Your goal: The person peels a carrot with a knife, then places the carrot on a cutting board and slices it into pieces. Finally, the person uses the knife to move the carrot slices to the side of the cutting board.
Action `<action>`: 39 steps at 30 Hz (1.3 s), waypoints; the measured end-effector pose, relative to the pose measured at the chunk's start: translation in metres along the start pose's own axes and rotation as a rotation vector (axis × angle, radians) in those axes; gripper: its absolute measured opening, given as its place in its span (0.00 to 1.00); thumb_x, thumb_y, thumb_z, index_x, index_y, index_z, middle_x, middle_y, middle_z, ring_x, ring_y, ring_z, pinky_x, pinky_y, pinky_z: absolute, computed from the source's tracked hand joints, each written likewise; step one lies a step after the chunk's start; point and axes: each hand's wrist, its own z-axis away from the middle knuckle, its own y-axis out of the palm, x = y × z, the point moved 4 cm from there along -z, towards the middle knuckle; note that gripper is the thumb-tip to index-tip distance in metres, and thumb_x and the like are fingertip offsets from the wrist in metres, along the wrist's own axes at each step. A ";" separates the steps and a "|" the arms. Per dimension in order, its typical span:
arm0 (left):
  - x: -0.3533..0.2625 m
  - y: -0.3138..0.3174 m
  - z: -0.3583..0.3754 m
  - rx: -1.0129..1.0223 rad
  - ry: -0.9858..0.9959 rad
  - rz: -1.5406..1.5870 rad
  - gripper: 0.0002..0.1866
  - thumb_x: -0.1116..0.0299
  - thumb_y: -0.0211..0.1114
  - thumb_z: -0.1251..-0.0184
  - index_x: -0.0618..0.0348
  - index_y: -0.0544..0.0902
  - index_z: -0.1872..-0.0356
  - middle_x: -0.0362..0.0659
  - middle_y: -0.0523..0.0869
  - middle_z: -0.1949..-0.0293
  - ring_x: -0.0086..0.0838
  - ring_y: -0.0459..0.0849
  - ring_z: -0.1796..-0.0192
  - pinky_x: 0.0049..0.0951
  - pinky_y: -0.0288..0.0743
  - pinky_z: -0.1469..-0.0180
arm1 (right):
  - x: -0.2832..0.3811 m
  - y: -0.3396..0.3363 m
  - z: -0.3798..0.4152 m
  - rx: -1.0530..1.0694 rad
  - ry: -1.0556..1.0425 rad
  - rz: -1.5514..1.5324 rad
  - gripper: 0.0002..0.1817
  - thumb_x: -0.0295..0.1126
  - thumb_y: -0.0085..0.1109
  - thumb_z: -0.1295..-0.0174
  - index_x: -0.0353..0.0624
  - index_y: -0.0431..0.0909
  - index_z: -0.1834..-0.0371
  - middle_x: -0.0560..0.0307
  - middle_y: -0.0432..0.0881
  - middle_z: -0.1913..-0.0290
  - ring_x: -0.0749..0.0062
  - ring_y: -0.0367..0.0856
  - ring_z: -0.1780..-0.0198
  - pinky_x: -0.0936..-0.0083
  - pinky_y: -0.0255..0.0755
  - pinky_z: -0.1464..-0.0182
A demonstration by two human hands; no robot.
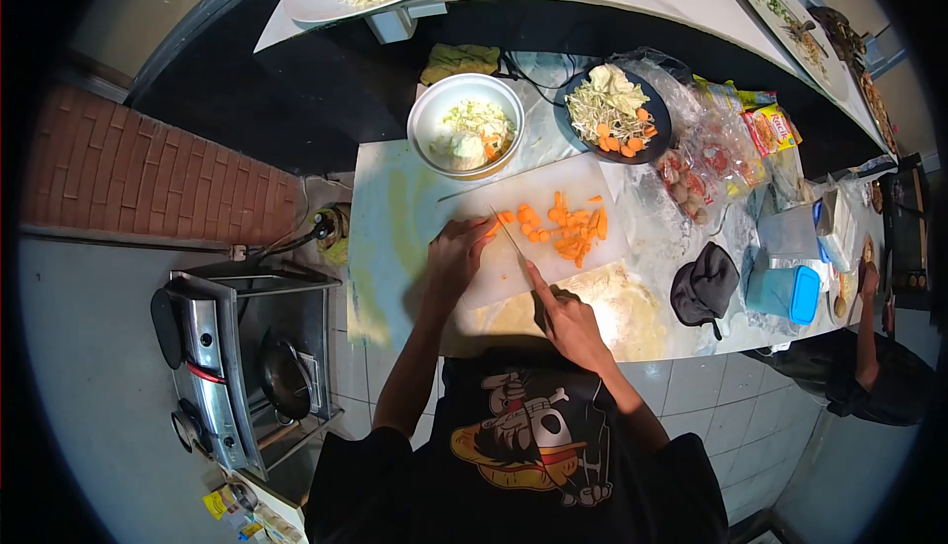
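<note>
My right hand (570,321) is closed round the handle of a knife (514,242), its blade slanting up and left over a white cutting board (494,285). My left hand (458,250) has its fingers bent and pressed on a piece of carrot (492,229) beside the blade. Carrot slices and sticks (576,231) lie on the board to the right of the knife. Beyond the board stands a white bowl (419,139) with chopped pale vegetables and some carrot. A dark plate (660,139) carries bean sprouts, carrot slices and a cabbage piece.
Plastic bags (691,164), a black cap (705,285) and a blue-lidded container (780,292) are on the right side of the table. A raised counter edges the back. At far right another person's arm (867,332) reaches in. A stove (205,376) stands left.
</note>
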 end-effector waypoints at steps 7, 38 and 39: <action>0.001 0.001 0.001 -0.001 -0.005 0.010 0.17 0.74 0.71 0.43 0.50 0.87 0.50 0.39 0.89 0.56 0.37 0.85 0.59 0.36 0.82 0.57 | 0.002 -0.005 -0.002 0.021 0.012 0.017 0.53 0.16 0.55 0.49 0.56 0.45 0.18 0.39 0.81 0.70 0.40 0.80 0.68 0.52 0.76 0.63; 0.003 0.005 0.005 -0.031 -0.056 0.008 0.16 0.74 0.71 0.43 0.52 0.88 0.52 0.44 0.89 0.55 0.41 0.86 0.55 0.38 0.82 0.54 | 0.000 -0.013 -0.018 0.181 -0.011 0.229 0.52 0.20 0.55 0.44 0.50 0.37 0.17 0.42 0.82 0.76 0.42 0.82 0.71 0.54 0.78 0.68; 0.002 0.004 0.003 -0.028 -0.047 -0.002 0.16 0.74 0.71 0.43 0.52 0.88 0.52 0.45 0.89 0.55 0.41 0.86 0.55 0.39 0.82 0.54 | 0.000 -0.013 -0.018 0.176 -0.017 0.209 0.51 0.21 0.55 0.43 0.50 0.37 0.17 0.42 0.83 0.76 0.43 0.82 0.71 0.54 0.78 0.68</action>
